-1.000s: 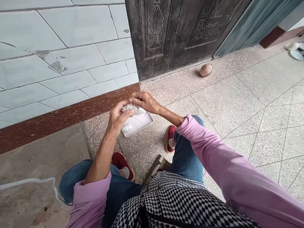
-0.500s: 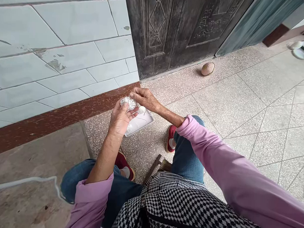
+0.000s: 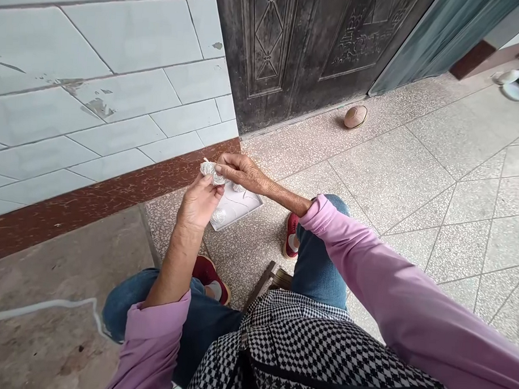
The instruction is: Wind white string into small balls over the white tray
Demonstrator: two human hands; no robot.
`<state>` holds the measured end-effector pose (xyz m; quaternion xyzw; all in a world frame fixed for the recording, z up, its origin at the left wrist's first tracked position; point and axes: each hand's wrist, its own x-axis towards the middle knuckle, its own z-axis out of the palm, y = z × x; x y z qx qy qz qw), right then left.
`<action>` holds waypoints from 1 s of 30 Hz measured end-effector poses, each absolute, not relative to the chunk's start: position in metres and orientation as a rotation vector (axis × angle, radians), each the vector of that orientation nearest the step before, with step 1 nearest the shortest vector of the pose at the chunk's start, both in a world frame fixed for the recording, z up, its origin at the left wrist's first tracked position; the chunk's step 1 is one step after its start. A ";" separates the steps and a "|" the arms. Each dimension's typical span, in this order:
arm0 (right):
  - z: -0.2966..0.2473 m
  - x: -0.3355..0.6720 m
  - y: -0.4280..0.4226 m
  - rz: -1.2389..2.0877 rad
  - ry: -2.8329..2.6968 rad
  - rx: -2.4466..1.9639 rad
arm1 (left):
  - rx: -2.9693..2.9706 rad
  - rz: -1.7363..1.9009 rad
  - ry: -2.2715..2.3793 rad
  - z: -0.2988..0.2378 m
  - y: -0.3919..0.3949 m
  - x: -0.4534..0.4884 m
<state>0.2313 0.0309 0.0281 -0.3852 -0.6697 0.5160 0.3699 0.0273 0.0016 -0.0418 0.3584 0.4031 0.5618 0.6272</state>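
Observation:
A small bundle of white yarn (image 3: 209, 169) is held up in front of me, over a shallow white box (image 3: 241, 216) on the floor. My left hand (image 3: 197, 201) is closed around its lower side, thumb on the near face. From the right, my right hand (image 3: 243, 174) pinches at the bundle with thumb and forefinger; whether it grips a strand or the bundle itself is too small to tell. Inside the box lie a white yarn ball (image 3: 219, 216) at the near left and another white ball (image 3: 238, 187), partly hidden behind my hands. A thin strand crosses the box floor.
A tiled wall (image 3: 132, 42) and a dark carved door (image 3: 307, 60) stand ahead. A worn ball (image 3: 355, 116) rests on the speckled floor by the door. Between my feet is a wooden piece (image 3: 262, 285). A white hose-like line (image 3: 47, 306) runs along the left.
Both hands have shifted slightly left with the yarn bundle. The bundle has turned, and my left fingers have curled in closer. My right hand now overlaps the bundle's right side.

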 end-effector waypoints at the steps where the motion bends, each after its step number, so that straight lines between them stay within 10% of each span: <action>1: 0.029 0.232 0.030 1.324 -1.735 -0.981 | 0.820 1.298 0.912 -0.041 0.002 0.026; 30: 0.019 0.228 0.048 1.230 -1.718 -1.076 | 0.920 1.360 0.834 -0.015 0.001 0.036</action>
